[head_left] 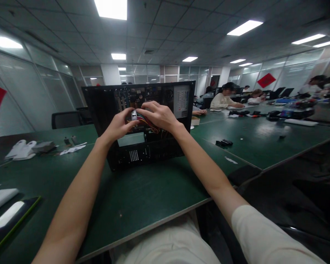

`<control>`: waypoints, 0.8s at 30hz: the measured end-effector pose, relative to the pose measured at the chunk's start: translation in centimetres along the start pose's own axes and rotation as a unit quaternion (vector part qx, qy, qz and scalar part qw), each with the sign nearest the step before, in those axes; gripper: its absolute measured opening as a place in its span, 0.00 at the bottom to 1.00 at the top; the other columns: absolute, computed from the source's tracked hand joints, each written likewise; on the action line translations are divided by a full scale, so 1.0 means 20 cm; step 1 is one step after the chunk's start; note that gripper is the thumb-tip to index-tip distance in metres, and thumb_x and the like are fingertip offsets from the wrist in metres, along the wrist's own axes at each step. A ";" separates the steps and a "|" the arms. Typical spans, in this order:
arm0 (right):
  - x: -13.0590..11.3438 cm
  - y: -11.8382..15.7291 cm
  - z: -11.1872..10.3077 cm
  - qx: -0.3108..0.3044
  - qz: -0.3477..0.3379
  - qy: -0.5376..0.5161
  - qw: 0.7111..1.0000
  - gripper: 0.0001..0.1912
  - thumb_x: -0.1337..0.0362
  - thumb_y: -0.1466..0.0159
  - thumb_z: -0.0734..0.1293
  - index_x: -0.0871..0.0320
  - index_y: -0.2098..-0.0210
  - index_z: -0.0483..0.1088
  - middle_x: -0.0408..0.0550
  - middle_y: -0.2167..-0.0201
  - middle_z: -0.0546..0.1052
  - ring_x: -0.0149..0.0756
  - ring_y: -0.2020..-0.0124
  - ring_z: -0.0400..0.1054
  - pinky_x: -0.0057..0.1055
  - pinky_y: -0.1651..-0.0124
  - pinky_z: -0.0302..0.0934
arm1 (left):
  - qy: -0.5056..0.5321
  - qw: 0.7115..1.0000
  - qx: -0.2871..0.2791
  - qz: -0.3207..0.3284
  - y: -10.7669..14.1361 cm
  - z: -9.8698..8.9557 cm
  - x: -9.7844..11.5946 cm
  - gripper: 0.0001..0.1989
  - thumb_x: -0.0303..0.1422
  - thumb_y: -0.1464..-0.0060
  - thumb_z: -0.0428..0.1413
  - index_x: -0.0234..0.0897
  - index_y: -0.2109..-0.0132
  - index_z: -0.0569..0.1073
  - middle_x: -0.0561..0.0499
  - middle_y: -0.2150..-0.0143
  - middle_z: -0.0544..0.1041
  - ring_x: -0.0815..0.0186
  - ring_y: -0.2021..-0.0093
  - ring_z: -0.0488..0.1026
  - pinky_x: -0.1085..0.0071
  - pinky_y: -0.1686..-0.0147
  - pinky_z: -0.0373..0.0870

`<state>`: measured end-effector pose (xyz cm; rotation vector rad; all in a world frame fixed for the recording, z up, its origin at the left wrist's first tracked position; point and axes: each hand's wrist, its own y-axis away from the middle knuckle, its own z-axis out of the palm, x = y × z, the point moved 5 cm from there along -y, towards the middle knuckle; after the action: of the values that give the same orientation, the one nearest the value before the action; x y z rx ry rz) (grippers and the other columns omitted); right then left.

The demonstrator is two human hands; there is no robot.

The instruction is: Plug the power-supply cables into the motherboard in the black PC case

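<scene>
A black computer case (99, 110) stands upright on the green table, its open side facing me. Inside it, at the upper right, sits a power supply (181, 102) with a label. Both hands are at the middle of the case. Between the thumb and fingers of my left hand (118, 124) is a white connector (134, 115). My right hand (160, 116) is closed on the bundle of coloured cables (151, 126) that runs from the connector. Its fingertips are close to the connector, and its palm side is hidden.
The green table (143, 198) reaches close to my body. White objects (22, 149) and a grey block (44, 146) lie left; a dark tablet-like object (12, 220) is nearer. Black parts (224, 143) lie right. Other people sit farther back, one in a light top (221, 101).
</scene>
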<state>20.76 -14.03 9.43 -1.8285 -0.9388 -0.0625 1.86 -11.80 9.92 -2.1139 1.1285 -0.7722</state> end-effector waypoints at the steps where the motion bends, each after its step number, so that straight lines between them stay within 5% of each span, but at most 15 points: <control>1: 0.01 0.01 0.01 -0.003 -0.004 0.009 1.000 0.22 0.62 0.22 0.59 0.51 0.31 0.66 0.56 0.39 0.73 0.45 0.39 0.66 0.44 0.41 0.70 | 0.005 1.000 -0.005 -0.004 0.00 0.01 -0.01 0.32 0.46 0.40 0.62 0.31 0.35 0.71 0.36 0.40 0.78 0.49 0.44 0.77 0.53 0.44 0.75; 9: 0.03 0.03 0.08 -0.029 -0.016 0.007 0.999 0.22 0.65 0.22 0.59 0.49 0.32 0.69 0.57 0.38 0.72 0.44 0.42 0.68 0.43 0.44 0.72 | 0.016 0.998 -0.054 -0.003 0.01 0.07 -0.01 0.33 0.49 0.39 0.61 0.32 0.35 0.71 0.37 0.41 0.79 0.52 0.46 0.77 0.54 0.43 0.74; 24: -0.06 0.02 0.00 -0.013 -0.026 -0.089 0.996 0.22 0.62 0.21 0.54 0.51 0.40 0.76 0.55 0.46 0.75 0.44 0.44 0.69 0.48 0.41 0.68 | 0.124 0.986 -0.106 0.017 0.01 0.05 0.12 0.30 0.45 0.36 0.59 0.36 0.33 0.69 0.39 0.39 0.78 0.56 0.45 0.77 0.63 0.48 0.78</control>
<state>20.19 -14.84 8.59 -1.8554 -1.1160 0.0573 3.66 -13.77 9.57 -2.2091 1.4314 -0.9568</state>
